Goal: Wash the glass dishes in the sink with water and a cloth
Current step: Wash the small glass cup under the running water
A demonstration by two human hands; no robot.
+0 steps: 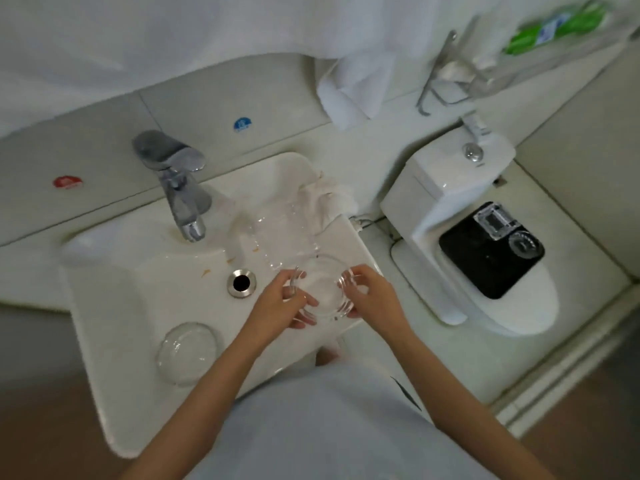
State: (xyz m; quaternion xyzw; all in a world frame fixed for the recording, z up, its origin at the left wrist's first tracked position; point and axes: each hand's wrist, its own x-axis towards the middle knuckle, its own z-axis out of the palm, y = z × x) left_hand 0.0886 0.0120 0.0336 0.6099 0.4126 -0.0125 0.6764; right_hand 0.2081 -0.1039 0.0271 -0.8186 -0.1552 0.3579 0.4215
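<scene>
Left hand (287,304) and right hand (375,296) grip the glass bowl (322,289) by opposite rims at the front edge of the sink (104,341); slippery, fragile, I'd judge.

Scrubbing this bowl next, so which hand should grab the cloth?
Probably the right hand: the cloth lies at the sink's far right edge, nearer it; the left hand can hold the bowl.
</scene>
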